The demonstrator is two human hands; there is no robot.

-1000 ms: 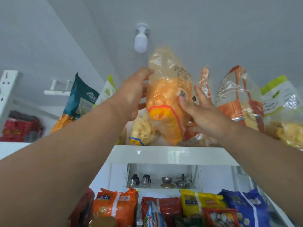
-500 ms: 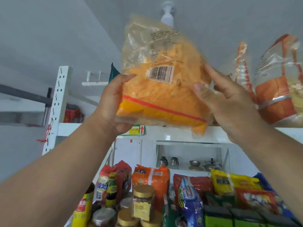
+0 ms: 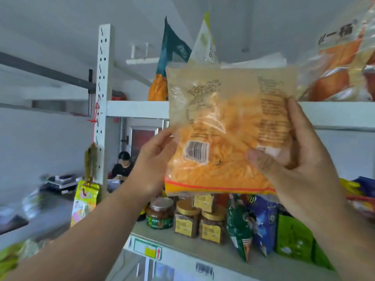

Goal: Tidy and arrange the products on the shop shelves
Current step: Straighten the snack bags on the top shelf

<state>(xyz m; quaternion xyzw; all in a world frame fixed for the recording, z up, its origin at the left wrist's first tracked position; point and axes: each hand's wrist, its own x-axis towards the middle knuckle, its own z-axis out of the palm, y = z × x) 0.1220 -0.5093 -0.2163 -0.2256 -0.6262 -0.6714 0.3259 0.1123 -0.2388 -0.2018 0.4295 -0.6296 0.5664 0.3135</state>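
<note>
A clear bag of orange snacks (image 3: 221, 126) with a barcode and a red stripe near its bottom is held up in front of the shelves, its back side facing me. My left hand (image 3: 156, 159) grips its left edge and my right hand (image 3: 292, 153) grips its right side, thumb across the front. The bag hangs in the air below the top shelf (image 3: 138, 109) and above the lower shelf (image 3: 203, 248).
A teal-and-orange bag (image 3: 170, 57), a pale green bag (image 3: 205, 43) and large orange-banded bags (image 3: 341, 63) stand on the top shelf. Jars (image 3: 186, 220) and coloured packets (image 3: 261, 224) fill the lower shelf. A white upright (image 3: 102, 94) is at left; a person (image 3: 122, 166) sits behind.
Both hands have brought the orange snack bag off the top shelf and lowered it toward me. The view has swung left and down, showing the lower shelf's jars.
</note>
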